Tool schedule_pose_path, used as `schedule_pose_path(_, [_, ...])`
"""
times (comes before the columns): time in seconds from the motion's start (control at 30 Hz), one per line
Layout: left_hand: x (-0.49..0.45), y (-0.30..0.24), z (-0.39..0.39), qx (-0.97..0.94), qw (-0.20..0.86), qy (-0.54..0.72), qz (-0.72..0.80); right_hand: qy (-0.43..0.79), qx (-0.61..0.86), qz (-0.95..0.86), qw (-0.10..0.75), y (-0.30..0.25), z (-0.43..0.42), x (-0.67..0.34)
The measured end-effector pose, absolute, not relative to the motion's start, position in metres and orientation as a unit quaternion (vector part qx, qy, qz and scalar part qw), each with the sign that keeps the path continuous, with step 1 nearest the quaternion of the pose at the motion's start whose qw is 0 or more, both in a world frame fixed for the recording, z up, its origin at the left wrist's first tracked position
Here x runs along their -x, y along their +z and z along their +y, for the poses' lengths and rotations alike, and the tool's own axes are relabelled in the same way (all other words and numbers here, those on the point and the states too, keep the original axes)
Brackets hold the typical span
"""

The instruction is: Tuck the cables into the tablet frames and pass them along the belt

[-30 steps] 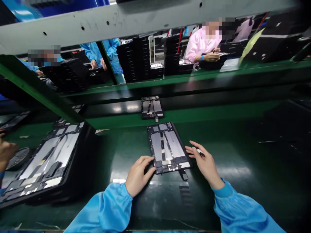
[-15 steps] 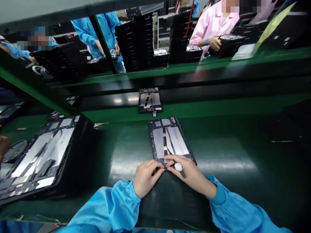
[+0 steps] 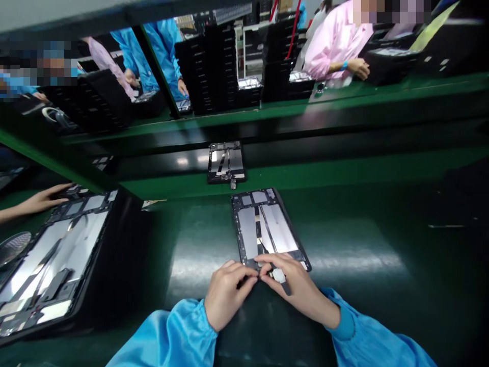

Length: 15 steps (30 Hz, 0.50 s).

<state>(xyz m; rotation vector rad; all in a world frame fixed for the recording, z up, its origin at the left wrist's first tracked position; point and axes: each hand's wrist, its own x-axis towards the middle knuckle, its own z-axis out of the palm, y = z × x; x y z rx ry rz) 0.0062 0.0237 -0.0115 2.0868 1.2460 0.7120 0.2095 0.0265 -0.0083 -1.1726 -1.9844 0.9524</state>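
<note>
An opened tablet (image 3: pixel 280 224) lies on the green bench in front of me, its silvery inside facing up and a dark ribbon cable running down its middle. At its lower edge my left hand (image 3: pixel 231 290) has thumb and fingers pinched together; whatever is between them is too small to make out. My right hand (image 3: pixel 296 285) is closed around dark tweezers (image 3: pixel 287 288), whose pointed end rests over the tablet's lower part. A white patch (image 3: pixel 278 276) shows at the tweezers beside the fingers. The fingertips of both hands almost meet.
Another opened tablet (image 3: pixel 226 163) sits farther back on the dark conveyor strip. At left, an opened tablet (image 3: pixel 57 265) tops a black stack, near a co-worker's hand (image 3: pixel 42 201). A green post (image 3: pixel 69 158) slants there. Black tray stacks (image 3: pixel 208 69) and co-workers stand beyond.
The view has shifted slightly, so the bench things appear lower and mostly farther left. My hands keep their pinch at the tablet's edge. A co-worker's hand now reaches in at left.
</note>
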Motion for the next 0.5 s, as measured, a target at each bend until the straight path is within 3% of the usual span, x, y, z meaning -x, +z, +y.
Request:
schedule_pose_path(0.3, [-0.003, -0.014, 0.022, -0.805, 0.255, 0.232, 0.483, 0.353, 0.452, -0.752, 0.324, -0.006, 0.027, -0.204])
schedule_pose_path(0.5, [-0.001, -0.014, 0.01, -0.897, 0.008, 0.19, 0.398, 0.312, 0.434, -0.768, 0.353, -0.019, 0.024, -0.203])
